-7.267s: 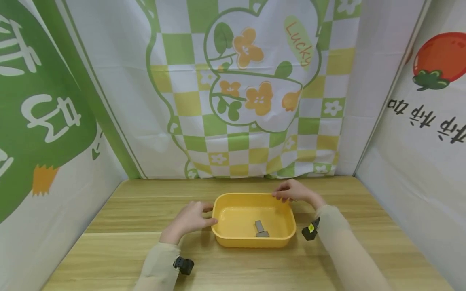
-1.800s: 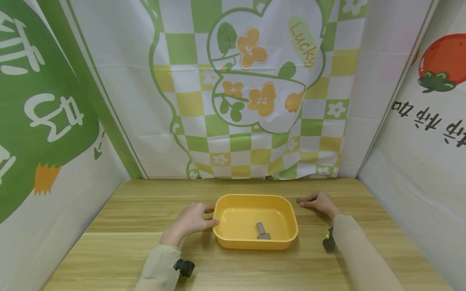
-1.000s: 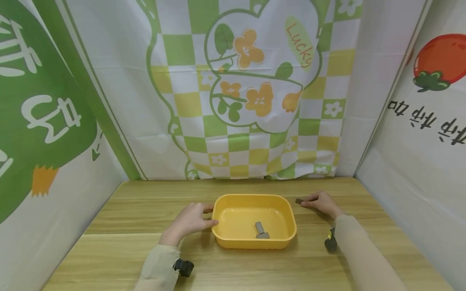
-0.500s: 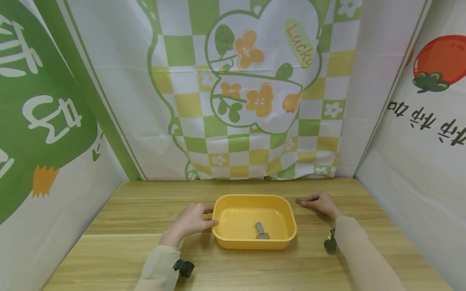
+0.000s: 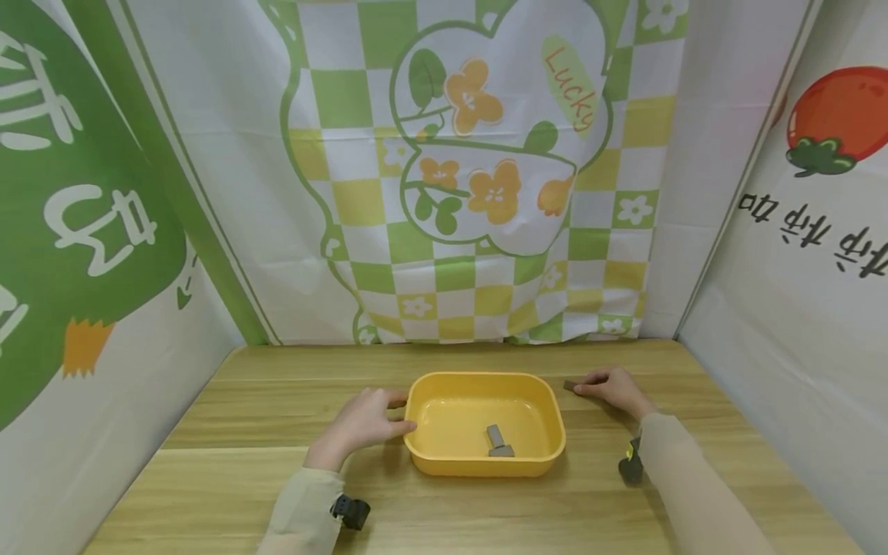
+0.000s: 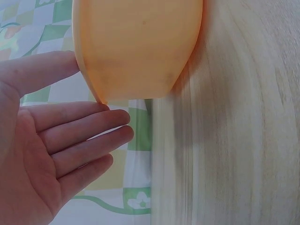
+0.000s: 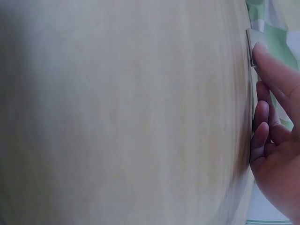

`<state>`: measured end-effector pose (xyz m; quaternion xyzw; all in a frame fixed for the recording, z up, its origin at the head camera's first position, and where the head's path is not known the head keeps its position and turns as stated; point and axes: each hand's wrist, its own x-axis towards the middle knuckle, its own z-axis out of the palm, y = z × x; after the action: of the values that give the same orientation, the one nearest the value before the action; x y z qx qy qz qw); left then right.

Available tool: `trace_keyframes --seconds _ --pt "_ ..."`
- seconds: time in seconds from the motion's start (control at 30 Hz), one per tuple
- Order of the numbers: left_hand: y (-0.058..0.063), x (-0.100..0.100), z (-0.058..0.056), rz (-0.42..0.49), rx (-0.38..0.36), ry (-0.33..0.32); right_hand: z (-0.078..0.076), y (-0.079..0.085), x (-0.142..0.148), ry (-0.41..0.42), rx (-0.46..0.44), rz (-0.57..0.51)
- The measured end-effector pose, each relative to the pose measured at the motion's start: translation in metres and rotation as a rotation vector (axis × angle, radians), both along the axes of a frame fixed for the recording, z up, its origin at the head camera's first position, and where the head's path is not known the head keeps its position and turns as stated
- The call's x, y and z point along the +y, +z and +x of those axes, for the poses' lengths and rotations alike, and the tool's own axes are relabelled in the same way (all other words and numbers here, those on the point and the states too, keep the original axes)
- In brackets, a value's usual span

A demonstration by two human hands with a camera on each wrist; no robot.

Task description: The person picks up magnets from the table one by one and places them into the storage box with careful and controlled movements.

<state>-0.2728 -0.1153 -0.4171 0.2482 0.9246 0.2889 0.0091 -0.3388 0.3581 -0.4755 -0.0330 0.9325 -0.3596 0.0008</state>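
A yellow plastic basin (image 5: 486,466) stands on the wooden table. My left hand (image 5: 364,420) is at its left end; in the left wrist view the hand's (image 6: 61,126) fingers are nearly straight, with thumb and index finger at the basin's rim (image 6: 79,61). Two small grey-brown rectangular blocks (image 5: 495,436) lie inside near the front wall, one against the other. To the right of the basin, my right hand (image 5: 613,389) pinches another small grey-brown block (image 5: 570,385) low over the table. In the right wrist view, the thumb presses on this flat block (image 7: 255,38) while the other fingers curl beneath.
The wooden table (image 5: 472,524) runs back to a green-and-white checked curtain (image 5: 458,293). Printed cloth walls close in the left (image 5: 208,339) and right (image 5: 784,362) sides. Each wrist carries a small black camera (image 5: 351,511).
Since the oldest frame, my right hand has left the basin's back right rim, moved right, and taken hold of a grey-brown block. Over the last second both hands stay nearly still.
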Motion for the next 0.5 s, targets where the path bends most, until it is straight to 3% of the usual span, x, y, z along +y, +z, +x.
trace_keyframes --seconds 0.5 --pt "-0.0008 -0.0001 -0.0001 -0.001 -0.007 0.006 0.0010 -0.0001 0.0014 0.007 0.038 0.015"
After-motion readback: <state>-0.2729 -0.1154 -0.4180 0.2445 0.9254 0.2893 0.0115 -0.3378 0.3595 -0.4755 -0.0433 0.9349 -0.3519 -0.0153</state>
